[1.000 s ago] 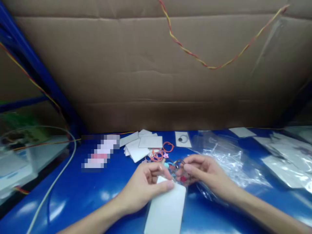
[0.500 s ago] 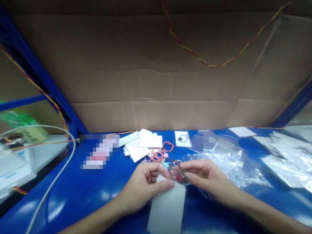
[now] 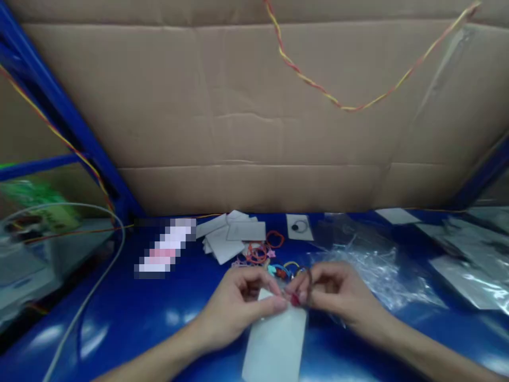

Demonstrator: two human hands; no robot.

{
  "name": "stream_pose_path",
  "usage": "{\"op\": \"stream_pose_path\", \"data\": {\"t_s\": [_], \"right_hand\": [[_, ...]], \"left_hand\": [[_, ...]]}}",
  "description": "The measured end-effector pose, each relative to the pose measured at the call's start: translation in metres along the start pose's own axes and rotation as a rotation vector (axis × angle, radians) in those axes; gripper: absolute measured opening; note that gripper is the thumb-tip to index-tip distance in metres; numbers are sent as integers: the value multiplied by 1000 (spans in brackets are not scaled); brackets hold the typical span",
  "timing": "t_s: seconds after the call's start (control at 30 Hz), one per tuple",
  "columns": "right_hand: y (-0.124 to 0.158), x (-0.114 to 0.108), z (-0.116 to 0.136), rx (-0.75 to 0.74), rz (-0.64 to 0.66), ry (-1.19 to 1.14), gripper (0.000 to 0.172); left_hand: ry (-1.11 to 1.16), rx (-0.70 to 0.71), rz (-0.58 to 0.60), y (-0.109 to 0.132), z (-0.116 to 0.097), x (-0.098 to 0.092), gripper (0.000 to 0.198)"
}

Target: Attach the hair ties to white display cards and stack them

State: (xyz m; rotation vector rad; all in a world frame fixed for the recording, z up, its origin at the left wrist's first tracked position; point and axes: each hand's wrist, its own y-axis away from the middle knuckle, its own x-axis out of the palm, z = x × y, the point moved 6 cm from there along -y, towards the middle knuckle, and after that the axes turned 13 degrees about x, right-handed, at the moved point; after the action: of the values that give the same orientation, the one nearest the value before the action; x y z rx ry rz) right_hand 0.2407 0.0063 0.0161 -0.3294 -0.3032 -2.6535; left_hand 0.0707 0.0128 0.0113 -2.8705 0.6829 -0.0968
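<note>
My left hand (image 3: 242, 302) pinches the top edge of a white card (image 3: 275, 345) between thumb and fingers. The card hangs toward me at the front of the blue table; whether a clear sleeve surrounds it I cannot tell. Close beside it, my right hand (image 3: 340, 289) is closed on a dark hair tie (image 3: 310, 284) with a small red charm (image 3: 295, 300). The charm is at the card's upper right corner, by the left fingertips. Just beyond both hands lie several coloured hair ties (image 3: 258, 253), orange, pink and blue among them.
Behind the ties is a pile of white cards (image 3: 226, 246), with a card holding a dark tie (image 3: 300, 227) nearby. Clear plastic bags (image 3: 374, 270) and bagged cards (image 3: 469, 281) cover the right side. A pale cable (image 3: 99, 281) curves at left; a cardboard wall (image 3: 254, 132) closes the back.
My right hand has turned its fingers inward, bringing the red charm down against the card's top corner. The dark tie now stands as a loop at the right fingers. My left hand keeps its pinch.
</note>
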Motion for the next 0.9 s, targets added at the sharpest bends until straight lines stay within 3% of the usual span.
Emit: {"op": "stream_pose_path", "data": {"t_s": [0.2,0.43,0.7,0.9], "right_hand": [[6,3,6,-11,-11,230,19],[7,0,2,-37,-13,252,8],[10,1,10,-125,-62,395,7],[16,8,13,-212,-39,469,24]], "left_hand": [[33,-28,-46,0,0,-2,29],[18,25,-67,-2,0,-4,26],[112,35,-22,-3,-5,0,17],[172,34,24,-2,-2,2,18]]}}
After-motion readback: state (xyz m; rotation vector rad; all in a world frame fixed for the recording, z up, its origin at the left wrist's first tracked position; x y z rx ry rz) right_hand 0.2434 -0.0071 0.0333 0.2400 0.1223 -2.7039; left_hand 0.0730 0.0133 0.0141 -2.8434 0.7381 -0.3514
